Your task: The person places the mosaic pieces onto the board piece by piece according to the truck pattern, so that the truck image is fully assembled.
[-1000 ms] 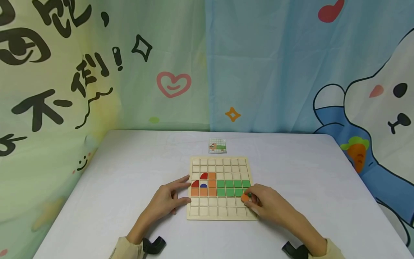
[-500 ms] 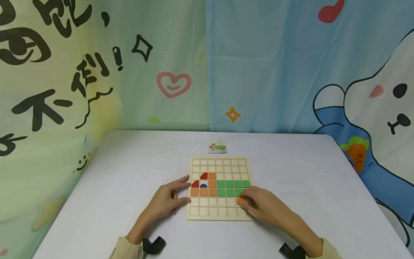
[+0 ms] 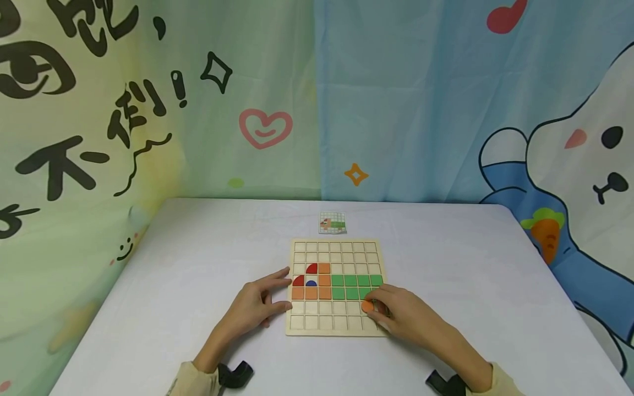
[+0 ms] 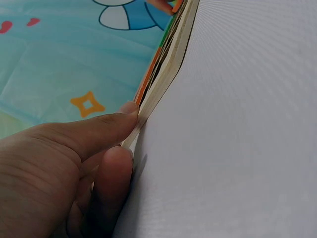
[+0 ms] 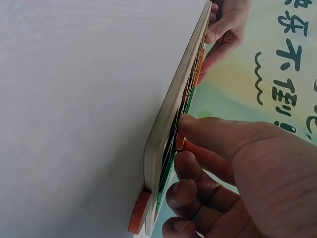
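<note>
A square wooden grid board [image 3: 338, 325] lies on the table, its cells partly filled with red, blue, orange and green tiles [image 3: 350, 287]. My left hand [image 3: 257, 301] rests at the board's left edge, thumb and forefinger touching it. Between thumb and forefinger, my right hand [image 3: 411, 314] pinches a small orange tile [image 3: 367, 306] with a rounded outline, over the cells just below the green rows. The right wrist view shows this orange tile [image 5: 180, 143] close to the board's surface. Some cells at the board's lower right are hidden under the right hand.
Behind the board lies a small picture card [image 3: 332, 223] with a coloured grid figure. A second orange piece [image 5: 140, 212] lies against the board's edge in the right wrist view. The white table [image 3: 223, 236] meets printed curtains at the back.
My right hand has moved left across the board with the orange tile, mostly in the first half second. The left hand has stayed at the board's edge.
</note>
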Available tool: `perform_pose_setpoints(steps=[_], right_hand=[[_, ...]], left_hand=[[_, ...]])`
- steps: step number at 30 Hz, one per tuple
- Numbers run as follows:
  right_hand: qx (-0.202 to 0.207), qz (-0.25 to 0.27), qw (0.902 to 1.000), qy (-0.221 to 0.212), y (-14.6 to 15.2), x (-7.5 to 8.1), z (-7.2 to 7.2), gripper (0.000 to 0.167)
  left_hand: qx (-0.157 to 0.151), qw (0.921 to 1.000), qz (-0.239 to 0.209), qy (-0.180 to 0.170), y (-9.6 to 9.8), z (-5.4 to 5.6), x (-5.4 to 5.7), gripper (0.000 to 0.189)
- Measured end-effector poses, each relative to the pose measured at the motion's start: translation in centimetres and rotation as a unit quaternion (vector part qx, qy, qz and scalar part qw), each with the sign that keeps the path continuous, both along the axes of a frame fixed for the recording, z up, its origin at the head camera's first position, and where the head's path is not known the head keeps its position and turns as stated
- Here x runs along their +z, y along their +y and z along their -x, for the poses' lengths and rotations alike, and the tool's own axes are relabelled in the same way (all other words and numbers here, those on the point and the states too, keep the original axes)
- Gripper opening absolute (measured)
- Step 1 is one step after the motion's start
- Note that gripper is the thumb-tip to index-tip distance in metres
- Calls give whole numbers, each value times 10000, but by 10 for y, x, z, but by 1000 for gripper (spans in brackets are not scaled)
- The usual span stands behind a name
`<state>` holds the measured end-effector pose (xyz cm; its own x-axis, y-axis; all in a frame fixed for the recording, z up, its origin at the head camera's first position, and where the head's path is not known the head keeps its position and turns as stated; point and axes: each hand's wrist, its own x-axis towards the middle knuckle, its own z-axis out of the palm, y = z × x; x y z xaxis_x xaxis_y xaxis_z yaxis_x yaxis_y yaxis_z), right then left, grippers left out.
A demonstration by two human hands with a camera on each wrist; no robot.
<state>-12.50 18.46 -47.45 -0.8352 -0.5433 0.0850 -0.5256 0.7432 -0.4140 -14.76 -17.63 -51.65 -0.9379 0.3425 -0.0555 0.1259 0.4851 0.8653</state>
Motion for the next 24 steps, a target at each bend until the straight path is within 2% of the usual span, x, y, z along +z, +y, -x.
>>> perform_pose_setpoints(steps=[24], right_hand=[[88,2,9999,145,1,-3,-2,13]], left_hand=[[19,10000,-59,-57,0,0,-1,58]])
